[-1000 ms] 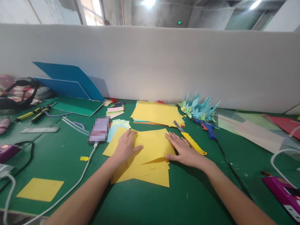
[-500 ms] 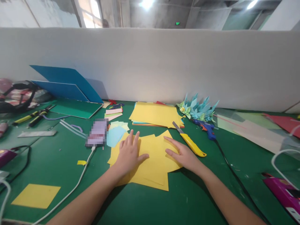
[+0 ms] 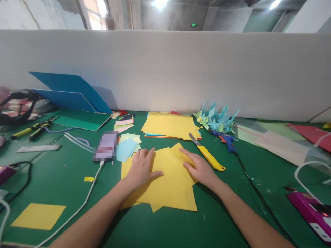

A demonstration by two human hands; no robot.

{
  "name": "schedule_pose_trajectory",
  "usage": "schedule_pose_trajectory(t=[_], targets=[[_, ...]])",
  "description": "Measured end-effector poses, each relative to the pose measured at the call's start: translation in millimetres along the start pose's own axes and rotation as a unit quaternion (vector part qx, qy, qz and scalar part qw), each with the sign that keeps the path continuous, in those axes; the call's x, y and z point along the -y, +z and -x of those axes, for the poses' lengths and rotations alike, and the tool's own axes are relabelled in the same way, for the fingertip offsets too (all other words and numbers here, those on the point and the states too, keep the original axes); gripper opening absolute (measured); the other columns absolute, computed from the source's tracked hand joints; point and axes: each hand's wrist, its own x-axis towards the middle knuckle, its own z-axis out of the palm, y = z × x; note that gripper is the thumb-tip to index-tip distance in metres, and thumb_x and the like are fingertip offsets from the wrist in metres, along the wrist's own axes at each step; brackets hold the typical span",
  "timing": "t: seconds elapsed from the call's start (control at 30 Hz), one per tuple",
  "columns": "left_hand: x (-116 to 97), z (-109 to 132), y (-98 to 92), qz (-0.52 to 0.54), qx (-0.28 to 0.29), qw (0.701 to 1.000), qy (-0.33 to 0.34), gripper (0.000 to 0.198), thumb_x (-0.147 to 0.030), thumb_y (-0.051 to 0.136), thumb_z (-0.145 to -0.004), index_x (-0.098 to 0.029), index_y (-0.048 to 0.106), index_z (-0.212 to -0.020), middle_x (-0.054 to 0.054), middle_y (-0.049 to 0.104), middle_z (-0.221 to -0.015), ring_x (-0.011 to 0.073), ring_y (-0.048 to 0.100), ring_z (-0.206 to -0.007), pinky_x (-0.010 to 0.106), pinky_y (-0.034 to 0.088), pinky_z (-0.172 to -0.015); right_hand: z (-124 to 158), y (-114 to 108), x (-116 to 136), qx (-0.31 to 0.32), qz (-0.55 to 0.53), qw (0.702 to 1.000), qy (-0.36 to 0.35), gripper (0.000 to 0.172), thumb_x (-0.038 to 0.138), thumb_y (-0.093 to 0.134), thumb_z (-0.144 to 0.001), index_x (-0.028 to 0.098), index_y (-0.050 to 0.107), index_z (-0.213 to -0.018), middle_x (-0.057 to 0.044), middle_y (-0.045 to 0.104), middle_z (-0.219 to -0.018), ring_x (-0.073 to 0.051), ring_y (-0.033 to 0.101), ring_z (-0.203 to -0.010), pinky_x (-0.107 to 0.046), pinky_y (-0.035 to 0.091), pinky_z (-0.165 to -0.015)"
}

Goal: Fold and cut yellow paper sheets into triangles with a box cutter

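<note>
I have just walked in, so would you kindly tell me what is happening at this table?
A person's left hand lies on the left part of a loose pile of yellow paper sheets, and the right hand is at the pile's right side. The sheets overlap unevenly, corners jutting out. A yellow utility knife lies on the green table beside the right hand, not held. Farther back are a paper stack topped with yellow and a blue glue gun.

I have the left forearm (image 3: 102, 213) and right forearm (image 3: 240, 210) angled inward; the left grip (image 3: 141, 168) is palm-down, thumb (image 3: 157, 174) spread, the right grip (image 3: 202, 169) slants leftward, fingers (image 3: 188, 154) extended.
</note>
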Motion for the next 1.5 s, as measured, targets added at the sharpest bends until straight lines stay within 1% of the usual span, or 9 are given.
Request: schedule_pose_trajectory(t=[0.2,0.43,0.6,0.73,1.03,1.17,1.27,1.4,1.5], targets=[[-7.0,-1.4,-1.1,-0.014,0.007,1.0,-0.002,0.075,-0.06,0.06,-0.07,-0.017,0.047,-0.13,0.015,0.052,-0.118,0.0356,0.043,-0.109,0.05,0.034,-0.094,1.1,0.6,-2.9,-0.038,-0.048,0.998,0.022,0.059,0.021,0.041,-0.085,0.028,0.031,-0.144,-0.005,0.061,-0.126,-0.025,0.064,-0.103,-0.039,0.053,-0.085],[-22.3,-2.1,-6.2,0.038,0.032,0.998,-0.027,0.071,-0.054,0.059,-0.073,-0.013,0.046,-0.13,0.014,0.051,-0.111,0.033,0.047,-0.107,0.044,0.039,-0.089,-3.5,7.1,-12.1,-0.086,-0.101,0.991,-0.007,0.056,0.021,0.042,-0.085,0.024,0.036,-0.14,-0.009,0.064,-0.117,-0.025,0.061,-0.11,-0.036,0.052,-0.086],[-21.7,-6.2,-6.7,0.102,0.033,0.993,-0.048,0.05,-0.036,0.058,-0.077,-0.018,0.05,-0.124,0.01,0.052,-0.113,0.0264,0.056,-0.097,0.034,0.044,-0.075,-4.4,2.9,-11.3,-0.139,-0.095,0.986,0.004,0.037,0.028,0.047,-0.083,0.024,0.052,-0.12,-0.008,0.07,-0.101,-0.025,0.067,-0.095,-0.036,0.053,-0.079],[-16.9,-8.9,-6.9,0.161,0.032,0.985,-0.057,0.018,-0.025,0.055,-0.077,-0.019,0.061,-0.092,0.003,0.06,-0.085,0.0193,0.058,-0.077,0.028,0.041,-0.064,-4.6,1.9,-11.9,-0.173,-0.129,0.976,0.028,0.028,0.031,0.054,-0.079,0.023,0.054,-0.105,-0.007,0.072,-0.091,-0.026,0.068,-0.09,-0.037,0.052,-0.078],[-9.3,-12.5,-9.5,0.233,0.008,0.967,-0.102,0.015,-0.03,0.053,-0.077,-0.018,0.061,-0.083,0.0,0.057,-0.067,0.0173,0.053,-0.063,0.027,0.035,-0.056,-9.1,6.4,-22.7,-0.207,-0.245,0.946,0.039,0.046,0.028,0.062,-0.07,0.024,0.045,-0.113,-0.006,0.064,-0.099,-0.022,0.063,-0.1,-0.041,0.046,-0.092],[-3.4,-10.3,-8.1,0.267,-0.011,0.962,-0.061,0.014,-0.031,0.055,-0.076,-0.018,0.058,-0.071,0.002,0.058,-0.069,0.0157,0.053,-0.062,0.027,0.038,-0.058,-12.4,8.0,-26.2,-0.231,-0.306,0.922,0.051,0.051,0.029,0.066,-0.068,0.024,0.043,-0.113,-0.006,0.06,-0.098,-0.022,0.06,-0.099,-0.043,0.046,-0.091],[-6.0,-6.3,-10.8,0.361,0.042,0.931,-0.043,0.016,-0.033,0.06,-0.073,-0.018,0.06,-0.077,0.003,0.064,-0.075,0.0168,0.058,-0.067,0.027,0.042,-0.06,-14.7,11.9,-21.5,-0.273,-0.35,0.895,0.047,0.054,0.028,0.069,-0.065,0.024,0.042,-0.111,-0.004,0.055,-0.094,-0.021,0.058,-0.095,-0.039,0.05,-0.083],[-20.5,-4.2,-18.7,0.539,0.153,0.821,-0.109,0.034,-0.041,0.064,-0.073,-0.018,0.062,-0.097,0.007,0.07,-0.092,0.0214,0.066,-0.076,0.031,0.05,-0.064,-14.8,18.7,-5.5,-0.321,-0.362,0.874,0.04,0.052,0.027,0.07,-0.065,0.025,0.043,-0.109,-0.002,0.052,-0.093,-0.018,0.057,-0.089,-0.034,0.051,-0.079],[-33.1,-8.0,-25.3,0.587,0.172,0.774,-0.164,0.036,-0.044,0.065,-0.073,-0.016,0.063,-0.095,0.008,0.072,-0.087,0.0221,0.068,-0.072,0.031,0.051,-0.064,-12.0,22.2,7.8,-0.335,-0.368,0.866,0.055,0.051,0.028,0.069,-0.068,0.026,0.042,-0.111,-0.003,0.055,-0.094,-0.016,0.06,-0.082,-0.032,0.052,-0.073]])
